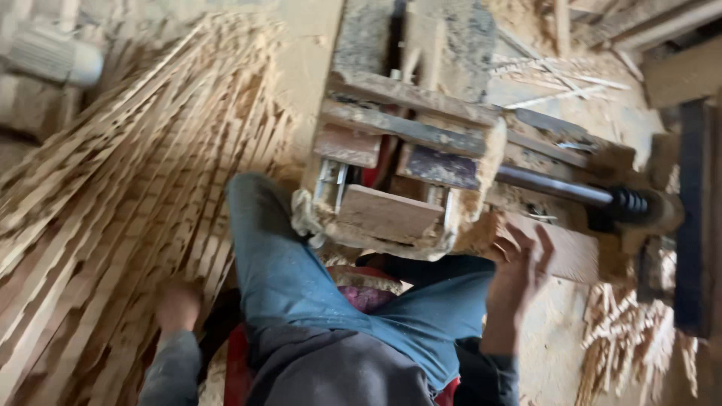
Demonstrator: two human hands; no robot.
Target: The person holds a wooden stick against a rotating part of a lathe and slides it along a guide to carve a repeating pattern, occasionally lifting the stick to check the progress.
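Right hand (519,267), fingers spread open, against pale wooden block (560,252) beside sawdust-caked wooden machine frame (410,150), likely steadying it. Left hand (177,304) down at heaped thin wood strips (128,188); grip blurred, cannot tell.

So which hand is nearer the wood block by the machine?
Right. The right hand is raised, open, at the wood block, fingers spread against its edge. The left hand is low on the far side, down among the pile of thin strips, well away from the block.
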